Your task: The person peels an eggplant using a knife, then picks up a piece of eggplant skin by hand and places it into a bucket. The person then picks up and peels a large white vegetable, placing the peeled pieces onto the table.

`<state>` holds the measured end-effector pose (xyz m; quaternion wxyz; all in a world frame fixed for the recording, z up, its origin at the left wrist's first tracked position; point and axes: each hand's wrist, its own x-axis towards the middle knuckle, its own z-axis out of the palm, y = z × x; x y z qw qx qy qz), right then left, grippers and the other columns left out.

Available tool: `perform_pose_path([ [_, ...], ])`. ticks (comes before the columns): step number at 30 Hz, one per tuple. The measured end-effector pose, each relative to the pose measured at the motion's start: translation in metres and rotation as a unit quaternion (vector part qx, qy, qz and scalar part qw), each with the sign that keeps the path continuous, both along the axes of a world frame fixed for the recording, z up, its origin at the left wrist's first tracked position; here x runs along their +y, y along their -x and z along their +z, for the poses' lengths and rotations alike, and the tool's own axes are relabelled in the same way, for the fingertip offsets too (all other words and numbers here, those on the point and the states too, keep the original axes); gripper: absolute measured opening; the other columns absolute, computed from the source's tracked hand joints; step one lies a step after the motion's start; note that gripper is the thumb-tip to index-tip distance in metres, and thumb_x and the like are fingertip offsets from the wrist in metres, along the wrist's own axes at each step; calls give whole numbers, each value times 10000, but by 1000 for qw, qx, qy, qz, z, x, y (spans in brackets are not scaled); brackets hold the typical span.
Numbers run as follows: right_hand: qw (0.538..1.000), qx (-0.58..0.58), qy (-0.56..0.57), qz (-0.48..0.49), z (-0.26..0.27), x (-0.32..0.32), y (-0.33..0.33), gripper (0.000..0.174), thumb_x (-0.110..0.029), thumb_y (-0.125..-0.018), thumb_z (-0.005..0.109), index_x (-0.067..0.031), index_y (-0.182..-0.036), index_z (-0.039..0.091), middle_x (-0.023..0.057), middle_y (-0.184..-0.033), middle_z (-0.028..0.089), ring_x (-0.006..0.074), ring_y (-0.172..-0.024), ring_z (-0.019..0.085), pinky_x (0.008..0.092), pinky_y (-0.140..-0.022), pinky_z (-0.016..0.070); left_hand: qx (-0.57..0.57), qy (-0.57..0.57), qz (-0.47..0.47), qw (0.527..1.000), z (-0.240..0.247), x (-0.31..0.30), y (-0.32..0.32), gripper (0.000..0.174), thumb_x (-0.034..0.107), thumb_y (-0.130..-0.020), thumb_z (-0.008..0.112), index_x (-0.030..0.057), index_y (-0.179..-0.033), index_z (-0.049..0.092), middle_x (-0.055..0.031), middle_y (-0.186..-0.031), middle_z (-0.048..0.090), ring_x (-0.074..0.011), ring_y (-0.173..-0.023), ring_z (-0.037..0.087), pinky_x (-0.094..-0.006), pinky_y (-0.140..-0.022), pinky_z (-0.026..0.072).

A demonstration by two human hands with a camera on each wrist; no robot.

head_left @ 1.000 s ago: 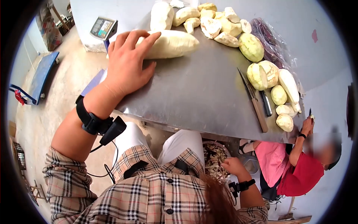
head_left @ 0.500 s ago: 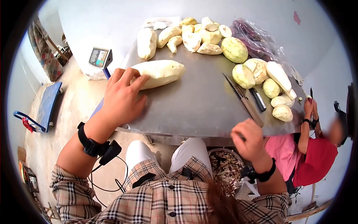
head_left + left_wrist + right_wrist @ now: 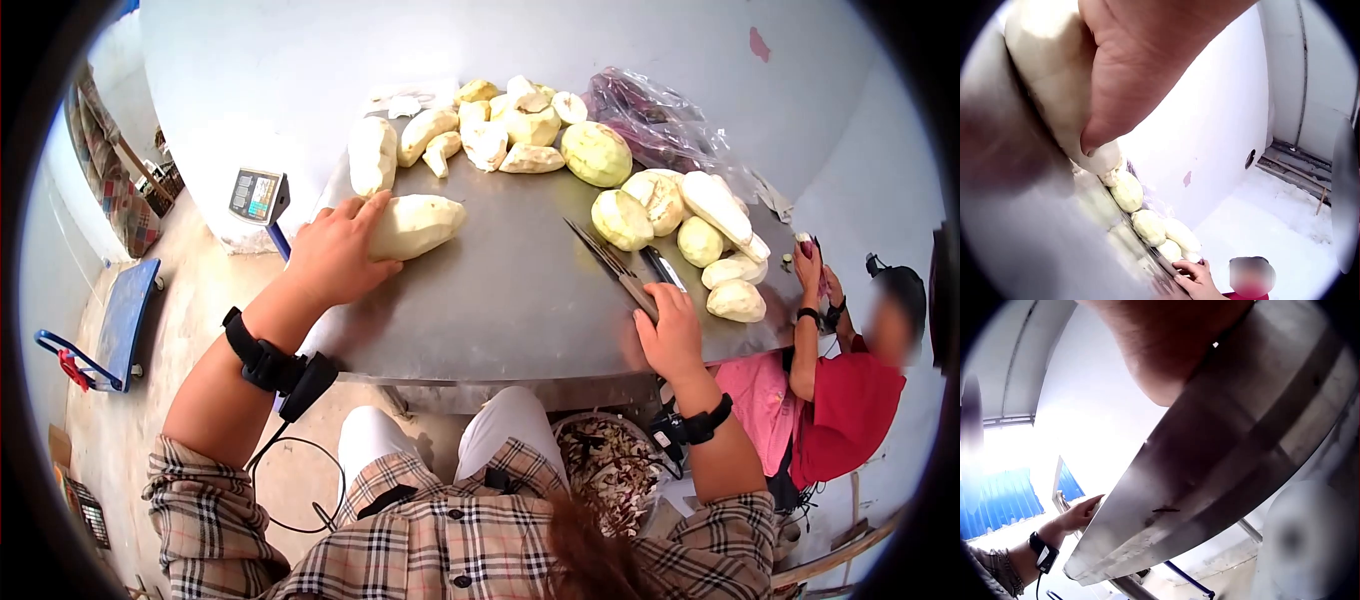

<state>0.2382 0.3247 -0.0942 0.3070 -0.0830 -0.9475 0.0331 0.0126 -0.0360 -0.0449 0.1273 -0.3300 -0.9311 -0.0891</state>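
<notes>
Here, has the large peeled vegetable (image 3: 425, 226) lying on the metal table (image 3: 480, 315), toward its left side, with the left hand (image 3: 338, 252) clamped round its left end, thumb on the near side. Pinches the handle end of the brown-handled knife (image 3: 610, 262) between thumb and fingers of the right hand (image 3: 672, 332). Just beside the knife, shows a black-handled tool (image 3: 660, 266); farther out, peeled pieces (image 3: 533, 126) and a clear plastic bag (image 3: 650, 120) with purple contents.

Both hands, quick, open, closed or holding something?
Left hand: closed on the peeled root, thumb and fingers around its end.
Right hand: closed on the brown knife handle.
</notes>
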Motion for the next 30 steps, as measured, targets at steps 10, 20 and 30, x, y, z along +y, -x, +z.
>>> perform_pose_path([
  [10, 999, 18, 40, -29, -9, 3, 2, 268, -127, -813, 651, -53, -1070, 630, 116, -1058, 629, 337, -1010, 556, 416, -885, 462, 28, -12, -23, 999, 5, 1, -1, 830, 340, -621, 848, 192, -1362, 507, -114, -1125, 603, -309, -1037, 596, -403, -879, 492],
  [20, 997, 58, 51, -16, -11, 2, 0, 219, -96, -796, 647, -38, -1007, 643, 124, -988, 645, 348, -953, 571, 418, -823, 474, 67, -82, -294, 950, 6, 0, -33, 780, 151, -556, 861, 126, -1277, 565, -151, -1290, 529, -363, -1165, 496, -435, -993, 414],
  [30, 996, 60, 53, -27, -9, -1, -3, 226, -93, -797, 654, -41, -1017, 647, 117, -992, 652, 342, -954, 574, 413, -824, 473, 73, -166, -260, 948, -9, -12, -69, 638, 158, -544, 851, 125, -1130, 602, -105, -1193, 560, -336, -1124, 505, -442, -954, 421],
])
